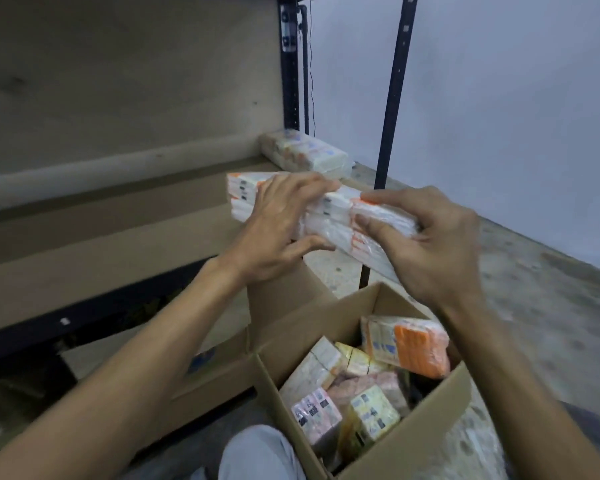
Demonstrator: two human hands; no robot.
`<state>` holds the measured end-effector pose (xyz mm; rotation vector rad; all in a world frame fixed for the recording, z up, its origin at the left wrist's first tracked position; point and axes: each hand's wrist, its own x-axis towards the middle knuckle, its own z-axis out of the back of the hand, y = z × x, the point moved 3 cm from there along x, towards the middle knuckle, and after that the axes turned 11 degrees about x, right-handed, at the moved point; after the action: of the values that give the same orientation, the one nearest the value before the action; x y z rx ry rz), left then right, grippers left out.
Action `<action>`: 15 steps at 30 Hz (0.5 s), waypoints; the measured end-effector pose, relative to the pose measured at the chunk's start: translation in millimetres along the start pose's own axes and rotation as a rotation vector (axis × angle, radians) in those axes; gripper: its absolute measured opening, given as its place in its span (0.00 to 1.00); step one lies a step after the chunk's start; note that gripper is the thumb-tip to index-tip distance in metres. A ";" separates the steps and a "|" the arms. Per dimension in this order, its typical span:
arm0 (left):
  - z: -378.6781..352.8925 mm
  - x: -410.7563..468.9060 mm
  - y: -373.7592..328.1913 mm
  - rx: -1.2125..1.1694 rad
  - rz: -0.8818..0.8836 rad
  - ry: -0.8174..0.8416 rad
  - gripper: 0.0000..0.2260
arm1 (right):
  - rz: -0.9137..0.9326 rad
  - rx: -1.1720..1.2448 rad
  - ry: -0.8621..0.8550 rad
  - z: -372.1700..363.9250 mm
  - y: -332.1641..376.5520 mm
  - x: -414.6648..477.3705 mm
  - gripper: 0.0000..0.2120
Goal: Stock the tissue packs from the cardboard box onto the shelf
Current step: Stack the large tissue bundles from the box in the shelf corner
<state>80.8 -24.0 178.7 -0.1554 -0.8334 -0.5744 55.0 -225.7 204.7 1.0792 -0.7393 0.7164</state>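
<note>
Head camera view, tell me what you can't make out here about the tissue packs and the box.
- Tissue bundle in head view: print is motion-blurred; left hand and right hand cover much of it, so its pack count is unclear.
- Cardboard box: the near corner is cut off by the bottom edge; lower layers are hidden by the top packs.
- Packs on the shelf: labels too small to read.

Two bare forearms, no sleeves visible anywhere up to the frame edge. Left hand [278, 230] and right hand [426, 244] bare: no gloves, rings, watch or wristbands. Nails short, unpainted. Knee [257, 455] at bottom centre in light grey-blue trousers, plain fabric, slightly blurred. Rest of the body out of view.
</note>
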 end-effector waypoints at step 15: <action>25.9 -88.4 146.5 0.116 0.293 0.352 0.27 | -0.015 0.094 0.123 -200.5 -24.3 8.0 0.09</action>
<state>95.8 145.0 144.1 -0.0647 -0.4873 -0.2647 114.1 -43.3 140.6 1.1139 -0.5968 0.8034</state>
